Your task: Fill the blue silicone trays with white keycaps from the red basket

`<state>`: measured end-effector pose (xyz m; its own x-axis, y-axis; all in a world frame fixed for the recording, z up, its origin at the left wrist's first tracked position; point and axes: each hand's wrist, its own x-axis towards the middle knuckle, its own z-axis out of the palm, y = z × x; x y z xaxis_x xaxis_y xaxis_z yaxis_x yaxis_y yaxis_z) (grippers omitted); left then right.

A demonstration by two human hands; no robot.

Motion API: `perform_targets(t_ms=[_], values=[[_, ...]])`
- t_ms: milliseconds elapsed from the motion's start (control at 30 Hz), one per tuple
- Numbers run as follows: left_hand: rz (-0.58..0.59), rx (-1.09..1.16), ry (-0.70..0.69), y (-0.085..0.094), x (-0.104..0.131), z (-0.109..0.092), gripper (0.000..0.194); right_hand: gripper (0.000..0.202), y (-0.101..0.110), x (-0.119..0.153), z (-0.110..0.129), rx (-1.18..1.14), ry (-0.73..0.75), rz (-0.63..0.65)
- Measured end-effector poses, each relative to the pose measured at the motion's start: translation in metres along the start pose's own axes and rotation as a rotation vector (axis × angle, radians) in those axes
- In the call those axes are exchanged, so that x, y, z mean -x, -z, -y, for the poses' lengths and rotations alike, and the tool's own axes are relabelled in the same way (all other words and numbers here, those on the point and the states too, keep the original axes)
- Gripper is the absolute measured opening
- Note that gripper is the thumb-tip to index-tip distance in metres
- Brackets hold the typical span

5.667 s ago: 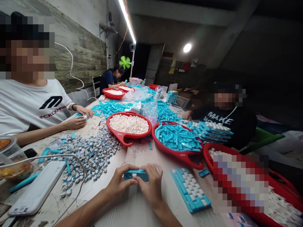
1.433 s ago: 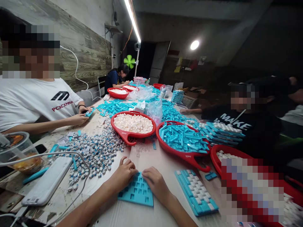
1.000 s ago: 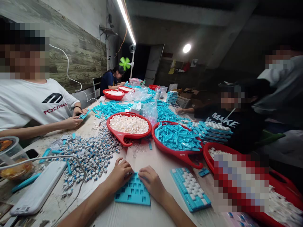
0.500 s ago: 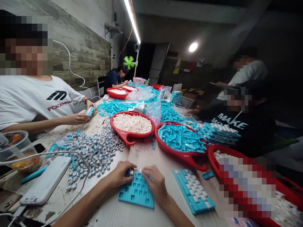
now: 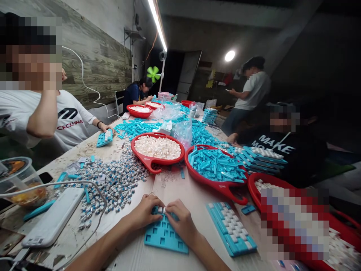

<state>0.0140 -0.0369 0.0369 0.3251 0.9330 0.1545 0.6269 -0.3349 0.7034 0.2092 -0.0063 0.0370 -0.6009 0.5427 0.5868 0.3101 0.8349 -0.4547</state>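
Note:
A blue plate with square holes (image 5: 166, 238) lies flat on the table in front of me. My left hand (image 5: 145, 212) grips its upper left side, fingers bent over the top edge. My right hand (image 5: 182, 222) reaches over the plate's upper right, its fingertips pinched on a small white key piece (image 5: 164, 210). Another white piece (image 5: 160, 209) sits beside it, near my left fingertips. Right of my hands lies a blue plate covered with white pieces (image 5: 232, 227), resting on other blue plates.
Red baskets hold white pieces (image 5: 158, 146) and blue strips (image 5: 217, 165); another red basket (image 5: 255, 188) stands right. Small loose parts (image 5: 113, 180), a white power bank (image 5: 53, 216), its cable and a plastic cup (image 5: 21, 180) are left. Several people are around the table.
Both hands and the blue plate have shifted slightly; my right hand is further over the plate. The person at left has raised one hand to the face. The standing person has moved left.

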Motion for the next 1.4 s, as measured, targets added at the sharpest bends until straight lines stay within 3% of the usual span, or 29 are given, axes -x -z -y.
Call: perform_targets(t_ms=[300, 600, 800, 1133, 1267, 1400], values=[[-0.144, 0.152, 0.039, -0.012, -0.004, 0.000, 0.022, 0.013, -0.003, 0.000, 0.000, 0.041, 0.000, 0.062], [-0.169, 0.313, 0.132, -0.019, -0.009, 0.005, 0.021, 0.014, -0.002, -0.004, 0.003, 0.054, -0.049, 0.086], [-0.177, 0.259, 0.132, -0.020, -0.009, 0.005, 0.021, 0.016, -0.003, -0.002, 0.003, 0.065, -0.081, 0.105], [-0.166, 0.141, 0.046, -0.018, -0.007, 0.007, 0.015, 0.012, -0.003, 0.004, -0.005, -0.003, -0.080, 0.027], [-0.162, 0.105, 0.039, -0.019, -0.006, 0.005, 0.012, 0.010, 0.000, 0.004, -0.009, -0.038, -0.156, -0.047], [-0.159, 0.062, 0.039, -0.016, -0.005, -0.001, 0.010, 0.008, -0.001, 0.004, -0.011, -0.050, -0.235, -0.034]])
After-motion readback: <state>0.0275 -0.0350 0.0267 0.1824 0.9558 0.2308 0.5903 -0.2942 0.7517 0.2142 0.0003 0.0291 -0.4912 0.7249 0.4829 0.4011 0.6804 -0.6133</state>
